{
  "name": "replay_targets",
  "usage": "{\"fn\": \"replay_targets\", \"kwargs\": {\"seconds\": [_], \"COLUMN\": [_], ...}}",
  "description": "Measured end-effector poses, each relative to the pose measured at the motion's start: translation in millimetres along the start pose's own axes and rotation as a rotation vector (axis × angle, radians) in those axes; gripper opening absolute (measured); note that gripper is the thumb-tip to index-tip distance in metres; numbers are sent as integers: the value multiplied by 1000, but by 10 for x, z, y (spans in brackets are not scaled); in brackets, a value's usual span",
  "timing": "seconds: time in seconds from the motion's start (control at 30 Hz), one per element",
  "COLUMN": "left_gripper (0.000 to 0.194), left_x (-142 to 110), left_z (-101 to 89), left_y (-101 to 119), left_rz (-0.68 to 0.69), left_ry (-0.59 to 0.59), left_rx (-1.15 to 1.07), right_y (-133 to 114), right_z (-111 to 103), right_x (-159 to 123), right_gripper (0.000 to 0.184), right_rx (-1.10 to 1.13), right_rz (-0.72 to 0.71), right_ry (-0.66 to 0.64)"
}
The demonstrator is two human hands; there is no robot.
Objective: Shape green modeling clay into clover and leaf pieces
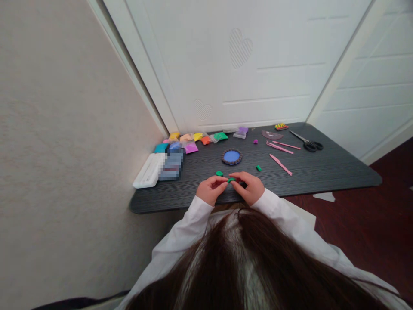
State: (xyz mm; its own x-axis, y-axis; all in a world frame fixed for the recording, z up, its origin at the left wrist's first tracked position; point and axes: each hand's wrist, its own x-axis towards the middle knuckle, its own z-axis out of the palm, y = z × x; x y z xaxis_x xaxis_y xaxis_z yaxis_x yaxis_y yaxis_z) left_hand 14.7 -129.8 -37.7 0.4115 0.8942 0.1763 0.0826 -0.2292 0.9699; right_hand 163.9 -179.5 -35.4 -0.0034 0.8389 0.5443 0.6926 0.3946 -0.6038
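Near the table's front edge, my left hand (pixel 209 190) and my right hand (pixel 249 188) meet at a small piece of green clay (pixel 231 180). Thumb and fingers of each are pinched together on it. Just beyond my left fingertips lies a flattened green clay piece (pixel 219 173). A short green clay lump (pixel 258 168) rests to the right of my right hand. Farther back sits a blue clay disc (pixel 231 156) ringed by a dark brown beaded clay rim (pixel 222 157).
Bagged clay such as a green packet (pixel 220 136) lines the back left. A white case (pixel 150 170) stands at the left end. To the right lie a pink modelling knife (pixel 280 165), pink tweezers (pixel 280 147), scissors (pixel 309 144) and a purple clay bit (pixel 255 141).
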Motion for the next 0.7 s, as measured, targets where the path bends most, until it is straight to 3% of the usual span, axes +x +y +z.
{"fn": "replay_targets", "kwargs": {"seconds": [0.37,0.7], "left_gripper": [18,18], "left_x": [-6,25], "left_z": [42,53], "left_y": [12,8], "left_rz": [3,62], "left_ry": [15,169], "left_rx": [-12,101], "right_y": [-13,-4], "right_z": [5,11], "right_x": [-6,5], "right_gripper": [13,14], "right_rx": [-21,-18], "right_rz": [48,46], "right_ry": [23,52]}}
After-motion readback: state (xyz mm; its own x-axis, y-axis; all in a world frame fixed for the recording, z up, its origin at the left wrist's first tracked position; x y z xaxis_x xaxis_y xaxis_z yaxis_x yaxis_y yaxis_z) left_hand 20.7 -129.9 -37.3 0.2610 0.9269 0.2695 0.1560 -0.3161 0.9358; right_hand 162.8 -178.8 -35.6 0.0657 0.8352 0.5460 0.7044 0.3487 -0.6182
